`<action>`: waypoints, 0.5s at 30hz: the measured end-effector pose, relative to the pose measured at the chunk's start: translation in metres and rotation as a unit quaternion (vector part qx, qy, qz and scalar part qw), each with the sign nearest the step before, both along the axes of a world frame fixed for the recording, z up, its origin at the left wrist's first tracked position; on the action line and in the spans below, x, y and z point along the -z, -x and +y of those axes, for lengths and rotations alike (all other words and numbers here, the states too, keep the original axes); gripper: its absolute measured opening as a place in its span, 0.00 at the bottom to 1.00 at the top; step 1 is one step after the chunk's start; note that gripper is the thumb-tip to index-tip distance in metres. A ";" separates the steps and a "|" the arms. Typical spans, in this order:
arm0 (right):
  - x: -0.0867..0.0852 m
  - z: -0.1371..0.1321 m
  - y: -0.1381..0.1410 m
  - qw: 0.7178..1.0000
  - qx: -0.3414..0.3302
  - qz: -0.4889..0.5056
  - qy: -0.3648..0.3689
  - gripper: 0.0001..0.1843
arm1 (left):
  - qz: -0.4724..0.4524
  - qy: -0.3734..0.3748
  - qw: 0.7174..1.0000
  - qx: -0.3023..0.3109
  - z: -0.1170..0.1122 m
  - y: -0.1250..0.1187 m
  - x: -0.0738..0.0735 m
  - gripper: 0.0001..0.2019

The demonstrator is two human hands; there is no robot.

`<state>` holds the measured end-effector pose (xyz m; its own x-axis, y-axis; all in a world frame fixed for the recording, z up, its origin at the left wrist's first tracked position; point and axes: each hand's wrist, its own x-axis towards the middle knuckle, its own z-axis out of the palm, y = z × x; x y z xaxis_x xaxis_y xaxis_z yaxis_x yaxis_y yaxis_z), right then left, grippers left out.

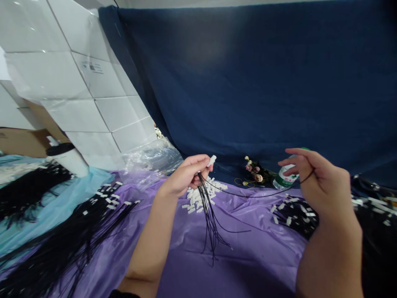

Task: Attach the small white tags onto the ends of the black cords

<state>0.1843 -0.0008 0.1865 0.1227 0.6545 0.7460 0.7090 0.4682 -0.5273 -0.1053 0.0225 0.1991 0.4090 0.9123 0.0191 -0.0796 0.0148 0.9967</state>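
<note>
bottle label (283,180): too small to read | box print (92,67): likewise unreadable

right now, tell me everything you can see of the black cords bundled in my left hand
The bundle of black cords is made of thin, string-like strands. Your left hand grips it near the top; below, the strands hang over the purple cover and fan toward loose ends, one curving out to the right. Another sags across to your right hand, touching its fingers. Whether the tips touch the cover, or the cords join the white piece at the left fingertips, is unclear.
</note>
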 end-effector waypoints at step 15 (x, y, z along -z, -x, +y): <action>-0.003 -0.010 -0.010 0.890 -0.347 0.294 0.026 0.24 | -0.015 -0.004 1.000 -0.009 0.002 -0.002 0.002 0.12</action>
